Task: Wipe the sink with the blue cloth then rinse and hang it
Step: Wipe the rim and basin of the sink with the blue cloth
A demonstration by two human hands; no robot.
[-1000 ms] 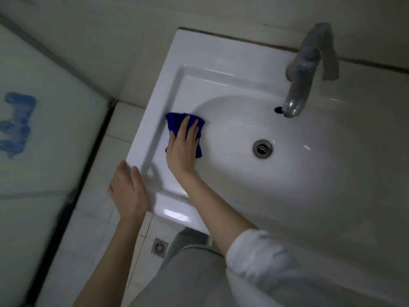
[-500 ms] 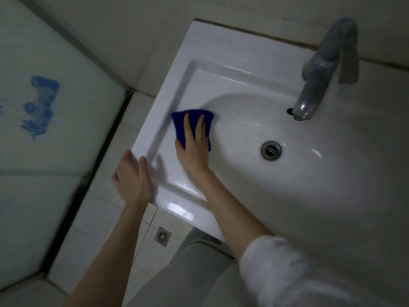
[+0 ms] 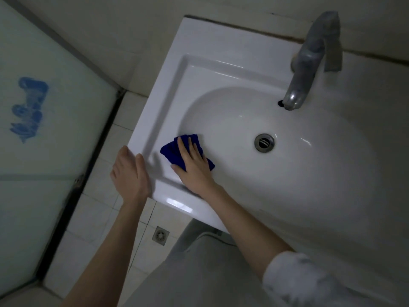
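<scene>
- Step in hand: wiping, the first of three. Rinse and hang not yet begun; no water runs from the tap.
- Left hand (image 3: 129, 173): fingers straight and close together, holding nothing. It lies on the near-left corner of the sink (image 3: 199, 41) rim. Dim light and some blur here; probably bracing, but I cannot tell how much weight it bears.
- Blue cloth (image 3: 170, 151): folded small, lying at the left side of the bowl where the flat inner ledge meets the slope, just right of the left hand. Roughly half is covered by the right hand.
- Right hand (image 3: 192, 167): flat, fingers extended and slightly spread, pressing the cloth down onto the porcelain. No curl round it, no pinch.
- Drain (image 3: 264, 141): well right of the cloth, at the bowl's centre.
- Tap (image 3: 309, 63): at the far rim, spout over the bowl.
- Next move, as judged: sweep the cloth rightward under steady flat pressure, across the bowl toward the drain and the right side, keeping the fold from bunching.
</scene>
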